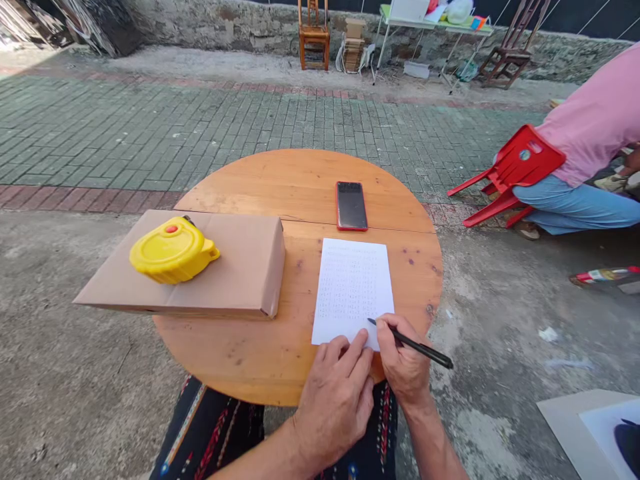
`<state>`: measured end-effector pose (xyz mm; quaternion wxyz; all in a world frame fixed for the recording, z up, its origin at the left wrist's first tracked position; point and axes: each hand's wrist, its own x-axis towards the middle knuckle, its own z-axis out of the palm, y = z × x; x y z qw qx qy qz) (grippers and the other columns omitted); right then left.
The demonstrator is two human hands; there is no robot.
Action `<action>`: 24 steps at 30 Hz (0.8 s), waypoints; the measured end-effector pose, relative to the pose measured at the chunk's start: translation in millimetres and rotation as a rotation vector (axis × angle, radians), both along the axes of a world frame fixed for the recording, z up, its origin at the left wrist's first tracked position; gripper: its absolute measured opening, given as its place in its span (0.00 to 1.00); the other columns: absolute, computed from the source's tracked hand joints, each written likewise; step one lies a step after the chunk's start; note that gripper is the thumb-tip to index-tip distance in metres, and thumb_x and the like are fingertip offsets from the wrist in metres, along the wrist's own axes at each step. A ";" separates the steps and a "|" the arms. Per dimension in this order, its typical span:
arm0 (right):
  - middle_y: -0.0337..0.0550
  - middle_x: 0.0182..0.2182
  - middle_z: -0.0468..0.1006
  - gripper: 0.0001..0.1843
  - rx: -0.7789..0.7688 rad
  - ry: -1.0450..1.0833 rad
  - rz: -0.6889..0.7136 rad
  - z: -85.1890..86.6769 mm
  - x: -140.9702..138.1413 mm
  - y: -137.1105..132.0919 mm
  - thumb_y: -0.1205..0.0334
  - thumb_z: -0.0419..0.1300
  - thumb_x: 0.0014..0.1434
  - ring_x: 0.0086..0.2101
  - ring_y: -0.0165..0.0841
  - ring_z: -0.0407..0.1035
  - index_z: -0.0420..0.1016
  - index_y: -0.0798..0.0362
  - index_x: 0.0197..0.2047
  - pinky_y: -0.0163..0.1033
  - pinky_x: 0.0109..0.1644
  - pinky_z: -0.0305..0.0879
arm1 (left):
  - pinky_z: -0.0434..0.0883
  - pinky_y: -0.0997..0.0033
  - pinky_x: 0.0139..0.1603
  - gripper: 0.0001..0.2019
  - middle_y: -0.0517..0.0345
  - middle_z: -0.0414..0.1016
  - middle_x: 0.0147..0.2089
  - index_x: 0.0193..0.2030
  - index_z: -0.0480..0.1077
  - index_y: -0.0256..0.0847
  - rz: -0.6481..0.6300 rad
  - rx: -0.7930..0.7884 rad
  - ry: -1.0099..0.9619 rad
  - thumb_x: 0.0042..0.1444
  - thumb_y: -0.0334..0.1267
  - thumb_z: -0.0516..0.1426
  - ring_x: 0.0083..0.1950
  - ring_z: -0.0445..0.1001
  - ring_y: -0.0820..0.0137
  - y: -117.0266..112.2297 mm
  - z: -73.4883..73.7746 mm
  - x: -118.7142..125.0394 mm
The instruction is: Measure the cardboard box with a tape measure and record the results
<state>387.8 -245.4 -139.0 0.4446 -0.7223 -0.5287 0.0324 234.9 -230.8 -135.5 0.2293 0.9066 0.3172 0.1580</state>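
Observation:
A black pen is pinched in my right hand, its tip at the lower right part of a white sheet of paper. Rows of small handwritten marks, too fine to read, cover most of the sheet. My left hand lies across the paper's bottom edge, fingers stretched out and pressing on it. Just beyond the sheet rests a phone in a red case. To the left, a yellow tape measure with a red button sits on top of a closed cardboard box.
The round wooden table carries all of these, and the box overhangs its left edge. At right, a person in a pink top sits on a red chair. By the far wall stand a wooden chair and a folding table.

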 end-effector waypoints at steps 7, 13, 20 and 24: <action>0.34 0.24 0.75 0.10 -0.010 0.012 0.021 -1.2 0.0 -0.3 0.64 0.55 0.66 0.23 0.27 0.69 0.73 0.52 0.33 0.30 0.30 0.66 | 0.68 0.50 0.56 0.19 0.55 0.67 0.68 0.60 0.68 0.39 0.000 0.000 0.002 0.63 0.33 0.52 0.55 0.65 0.55 -1.0 -2.2 -0.6; 0.34 0.24 0.75 0.09 -0.006 0.003 0.038 -2.2 2.0 -1.6 0.63 0.56 0.66 0.23 0.27 0.69 0.73 0.52 0.33 0.31 0.30 0.67 | 0.68 0.49 0.56 0.19 0.54 0.67 0.69 0.60 0.68 0.38 -0.002 0.002 0.001 0.64 0.33 0.52 0.56 0.65 0.55 -1.2 -2.0 -1.2; 0.35 0.25 0.77 0.09 0.010 -0.014 0.027 -0.7 1.0 0.0 0.65 0.56 0.66 0.25 0.27 0.71 0.73 0.53 0.33 0.30 0.33 0.68 | 0.68 0.49 0.56 0.20 0.54 0.66 0.69 0.62 0.67 0.38 -0.005 0.010 0.000 0.64 0.33 0.52 0.56 0.65 0.55 -1.2 -2.4 -1.6; 0.34 0.24 0.75 0.09 -0.001 0.008 0.029 -1.3 1.7 -0.2 0.64 0.56 0.66 0.24 0.27 0.69 0.73 0.52 0.33 0.30 0.31 0.66 | 0.69 0.49 0.56 0.19 0.53 0.67 0.69 0.61 0.68 0.38 -0.005 0.009 0.000 0.64 0.33 0.52 0.56 0.65 0.55 -0.2 -2.8 -1.4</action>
